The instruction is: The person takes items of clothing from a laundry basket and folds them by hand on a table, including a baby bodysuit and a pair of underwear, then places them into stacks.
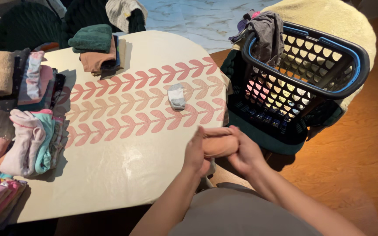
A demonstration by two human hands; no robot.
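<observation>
My left hand (195, 153) and my right hand (245, 154) are both closed around a rolled peach-coloured sock (219, 145), held just off the table's near right edge. On the pink leaf pattern of the cream table (119, 153), a little beyond my hands, lies a folded grey-and-white sock (176, 96). To the right stands a dark laundry basket (329, 87) with blue handles; a grey garment (267, 37) hangs over its far left rim.
Stacks of folded clothes (29, 131) line the table's left side, and a green and brown folded pile (96, 48) sits at the far edge. A cream cushion (329, 17) lies behind the basket. Wooden floor (355, 175) lies to the right.
</observation>
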